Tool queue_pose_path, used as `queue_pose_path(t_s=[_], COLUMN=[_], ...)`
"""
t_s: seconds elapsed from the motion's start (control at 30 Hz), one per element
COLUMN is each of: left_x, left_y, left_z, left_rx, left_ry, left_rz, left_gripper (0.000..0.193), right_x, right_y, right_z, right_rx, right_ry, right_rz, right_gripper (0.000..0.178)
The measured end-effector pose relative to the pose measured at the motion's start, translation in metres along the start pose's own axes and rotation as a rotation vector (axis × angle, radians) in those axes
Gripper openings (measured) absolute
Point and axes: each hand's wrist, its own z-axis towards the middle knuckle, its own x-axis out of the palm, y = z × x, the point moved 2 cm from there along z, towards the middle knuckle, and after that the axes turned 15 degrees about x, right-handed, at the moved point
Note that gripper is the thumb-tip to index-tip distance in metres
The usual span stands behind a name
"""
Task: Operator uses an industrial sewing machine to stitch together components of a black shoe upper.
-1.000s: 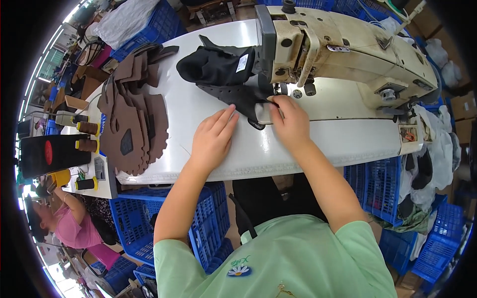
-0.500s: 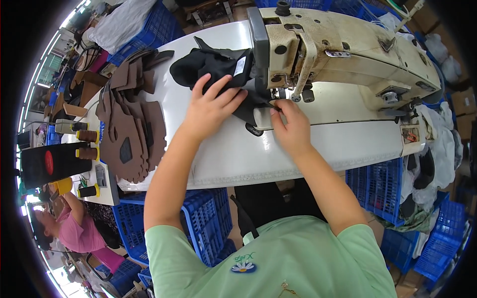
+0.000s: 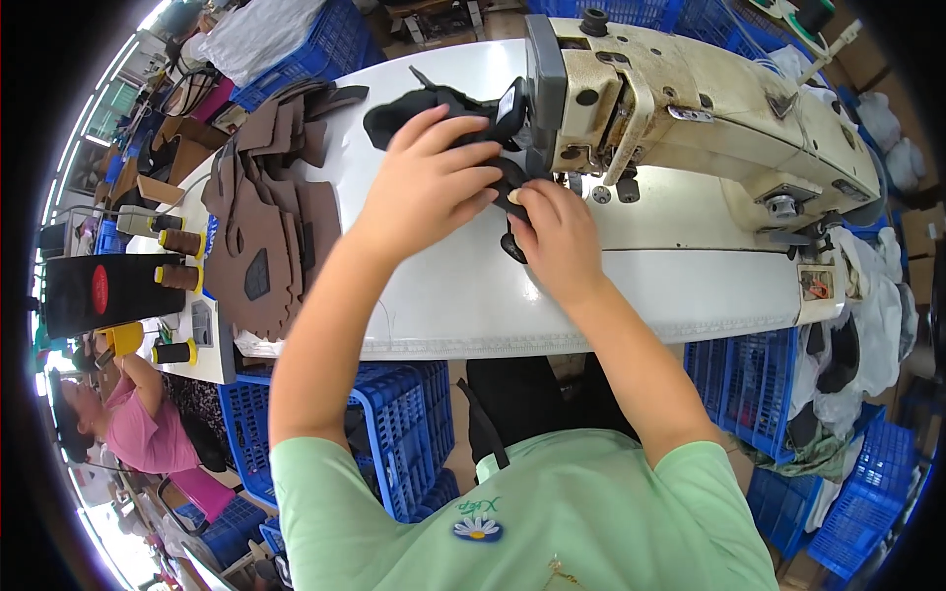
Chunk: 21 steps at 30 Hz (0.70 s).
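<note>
A black sewn piece with a small white label, which looks like a shoe upper [image 3: 391, 115], lies on the white sewing table, left of the presser foot of a cream sewing machine [image 3: 680, 98]. Over it rests my left hand [image 3: 429, 187], its fingers a little apart and partly bent across the material. My right hand [image 3: 554, 231] pinches the near edge of the upper between thumb and fingers, close to the needle area. Both hands cover much of the piece, and the machine head hides part of its far end.
Brown cut pieces [image 3: 261, 236] are stacked on the table's left part. Thread spools [image 3: 179, 276] stand farther left. Blue crates [image 3: 394, 433] sit below the table edge, with more crates [image 3: 739, 384] at the right. A person in pink [image 3: 148, 424] sits at the far left.
My right hand has shifted left, away from the needle, toward my left hand. The black upper's near edge is now bunched between the hands. The left hand's fingers have bent more.
</note>
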Motion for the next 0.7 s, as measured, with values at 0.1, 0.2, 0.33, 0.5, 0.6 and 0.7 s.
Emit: queue_pose_path(t_s=[0.1, 0.2, 0.33, 0.5, 0.6, 0.7], left_x=[0.011, 0.054, 0.096, 0.109, 0.121, 0.128], left_y=[-0.010, -0.012, 0.002, -0.001, 0.003, 0.010], left_z=[-0.053, -0.090, -0.077, -0.040, -0.040, -0.032], left_rx=[-0.564, -1.195, -1.011, -0.807, -0.738, -0.734], left_ry=[-0.610, -1.122, -1.173, -1.269, -1.340, -1.397], left_rz=[-0.188, -0.861, -1.730, -1.600, -1.684, -1.737], left_gripper=[0.048, 0.082, 0.084, 0.079, 0.078, 0.079], right_x=[0.003, 0.005, 0.006, 0.007, 0.007, 0.006], right_y=[-0.003, -0.003, -0.005, -0.005, -0.003, -0.005], right_z=[-0.002, -0.002, -0.005, -0.003, -0.004, -0.002], right_rx=[-0.004, -0.015, -0.007, 0.006, 0.004, -0.003], right_ry=[-0.018, -0.016, -0.032, -0.025, -0.024, -0.049], right_rz=[0.021, 0.040, 0.039, 0.049, 0.055, 0.060], right_gripper=[0.035, 0.035, 0.033, 0.031, 0.030, 0.031])
